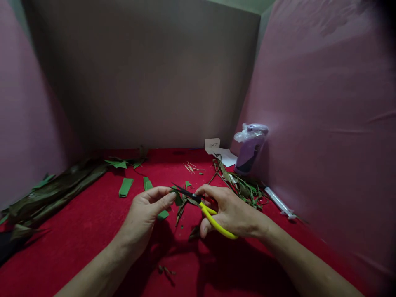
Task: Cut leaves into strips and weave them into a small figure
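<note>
My right hand [227,210] is closed around the yellow handles of a pair of scissors [216,220], whose dark blades point left. Between thumb and fingers, my left hand [151,206] pinches a small dark green piece of leaf [177,199]. The blades reach across to the leaf piece, close to my left fingertips; whether they touch it I cannot tell. On the red cloth behind and below the left hand lie cut green leaf strips [126,187]. Withered leaf scraps [181,212] lie beneath the scissors.
Long dried leaves [58,194] stretch along the left side. Toothpicks [192,168] lie scattered at the back. At right are a pile of stems and leaves [247,189], a purple bottle wrapped in plastic [249,152], white paper [227,157] and a clear syringe [280,203]. Pink walls [324,136] flank the red surface.
</note>
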{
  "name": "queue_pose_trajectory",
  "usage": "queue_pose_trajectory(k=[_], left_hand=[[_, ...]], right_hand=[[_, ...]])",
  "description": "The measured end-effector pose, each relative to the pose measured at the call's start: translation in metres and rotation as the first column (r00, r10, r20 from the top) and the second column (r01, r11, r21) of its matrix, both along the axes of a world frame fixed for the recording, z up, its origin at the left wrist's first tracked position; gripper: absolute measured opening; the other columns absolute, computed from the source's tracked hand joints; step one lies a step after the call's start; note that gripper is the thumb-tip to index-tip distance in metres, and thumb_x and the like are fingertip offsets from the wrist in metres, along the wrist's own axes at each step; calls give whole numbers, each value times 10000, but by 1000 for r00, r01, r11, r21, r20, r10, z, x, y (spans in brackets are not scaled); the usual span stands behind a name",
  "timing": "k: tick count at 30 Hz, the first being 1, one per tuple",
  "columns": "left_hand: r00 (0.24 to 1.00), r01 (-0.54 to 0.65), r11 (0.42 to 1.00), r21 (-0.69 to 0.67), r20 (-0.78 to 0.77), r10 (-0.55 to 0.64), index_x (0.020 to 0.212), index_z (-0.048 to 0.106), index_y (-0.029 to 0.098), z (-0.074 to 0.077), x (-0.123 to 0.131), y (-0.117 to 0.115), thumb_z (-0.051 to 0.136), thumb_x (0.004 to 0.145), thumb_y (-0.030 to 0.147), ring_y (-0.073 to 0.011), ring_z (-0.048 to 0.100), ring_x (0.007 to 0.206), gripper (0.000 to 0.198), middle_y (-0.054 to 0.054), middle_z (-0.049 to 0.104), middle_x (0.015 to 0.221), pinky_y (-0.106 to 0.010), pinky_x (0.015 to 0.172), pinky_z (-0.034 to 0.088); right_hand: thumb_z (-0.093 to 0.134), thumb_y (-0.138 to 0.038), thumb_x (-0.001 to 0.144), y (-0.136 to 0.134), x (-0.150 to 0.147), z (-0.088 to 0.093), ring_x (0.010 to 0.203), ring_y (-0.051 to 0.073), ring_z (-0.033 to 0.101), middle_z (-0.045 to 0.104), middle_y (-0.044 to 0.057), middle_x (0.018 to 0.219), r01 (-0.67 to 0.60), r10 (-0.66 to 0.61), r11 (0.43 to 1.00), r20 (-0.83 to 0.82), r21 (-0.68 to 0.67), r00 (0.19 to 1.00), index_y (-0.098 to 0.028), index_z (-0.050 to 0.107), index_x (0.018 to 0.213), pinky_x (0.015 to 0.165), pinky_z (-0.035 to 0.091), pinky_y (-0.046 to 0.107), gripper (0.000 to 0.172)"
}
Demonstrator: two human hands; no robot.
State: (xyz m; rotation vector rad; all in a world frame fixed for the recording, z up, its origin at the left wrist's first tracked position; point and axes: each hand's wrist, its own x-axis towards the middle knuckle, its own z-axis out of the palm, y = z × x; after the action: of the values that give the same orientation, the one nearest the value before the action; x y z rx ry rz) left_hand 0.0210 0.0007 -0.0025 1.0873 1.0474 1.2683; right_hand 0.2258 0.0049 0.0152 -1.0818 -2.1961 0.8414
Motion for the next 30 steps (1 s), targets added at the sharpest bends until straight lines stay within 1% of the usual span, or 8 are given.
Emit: queue_pose_trajectory(k=[2, 5, 8, 12, 15, 17, 23, 30], left_hand=[[1000, -1, 1000, 15, -11, 1, 722, 684, 188, 0, -1, 0, 743, 646, 288, -81, 515, 615, 139, 31, 637, 661, -197, 611, 386], [1000, 9, 999, 48, -29, -7, 729, 690, 190, 2, -1, -1, 735, 655, 293, -88, 515, 636, 135, 28, 637, 668, -199, 631, 388], [998, 28, 996, 80, -55, -24, 753, 701, 193, 3, 0, -1, 727, 663, 284, -104, 530, 676, 130, 11, 662, 711, -209, 665, 396], [997, 36, 995, 89, -71, -29, 759, 706, 199, 2, -1, -1, 719, 671, 267, -116, 543, 700, 112, 2, 677, 739, -217, 679, 400], [997, 33, 995, 90, -69, -27, 750, 705, 203, 1, -1, 0, 720, 668, 260, -118, 543, 705, 102, 8, 673, 730, -216, 675, 398], [998, 37, 996, 86, -60, -32, 746, 704, 202, 2, -1, 0, 724, 664, 260, -119, 545, 709, 103, 9, 673, 729, -217, 678, 398], [999, 36, 996, 78, -28, -34, 718, 707, 194, 3, 0, -2, 734, 652, 267, -113, 546, 697, 103, 11, 672, 704, -210, 685, 403], [1000, 30, 997, 72, -5, -29, 718, 714, 195, 4, 1, -2, 742, 643, 266, -111, 548, 704, 107, 6, 676, 711, -203, 693, 405]], right_hand=[[778, -491, 539, -1, 0, 0, 560, 84, 348, 415, -80, 613, 7, -9, 999, 41, 40, 999, -204, 532, 918, 484, 281, 196, 535], [786, -500, 519, -3, 1, 0, 614, 102, 424, 493, -54, 709, 35, -43, 995, 84, 90, 996, -221, 517, 989, 533, 330, 203, 609], [795, -517, 481, -5, 0, 0, 680, 126, 464, 537, -22, 814, 47, -74, 976, 120, 211, 990, -226, 529, 988, 587, 353, 222, 642], [742, -601, 491, -5, -1, -2, 679, 134, 463, 549, -10, 793, 26, -77, 947, 149, 319, 986, -212, 549, 987, 606, 349, 236, 659], [681, -663, 515, -5, -2, -3, 618, 120, 431, 527, -22, 708, 7, -61, 940, 146, 342, 987, -192, 564, 921, 569, 323, 228, 633], [666, -672, 525, -6, -3, -4, 585, 106, 409, 505, -35, 669, -2, -44, 937, 124, 350, 991, -187, 565, 885, 547, 303, 220, 612], [677, -639, 556, -8, -3, -6, 507, 78, 327, 411, -76, 575, -4, -21, 937, 70, 348, 997, -189, 570, 864, 490, 253, 206, 555], [653, -605, 635, -9, -3, -5, 495, 78, 311, 402, -73, 552, -9, -17, 935, 71, 355, 997, -168, 581, 865, 486, 253, 208, 499]])
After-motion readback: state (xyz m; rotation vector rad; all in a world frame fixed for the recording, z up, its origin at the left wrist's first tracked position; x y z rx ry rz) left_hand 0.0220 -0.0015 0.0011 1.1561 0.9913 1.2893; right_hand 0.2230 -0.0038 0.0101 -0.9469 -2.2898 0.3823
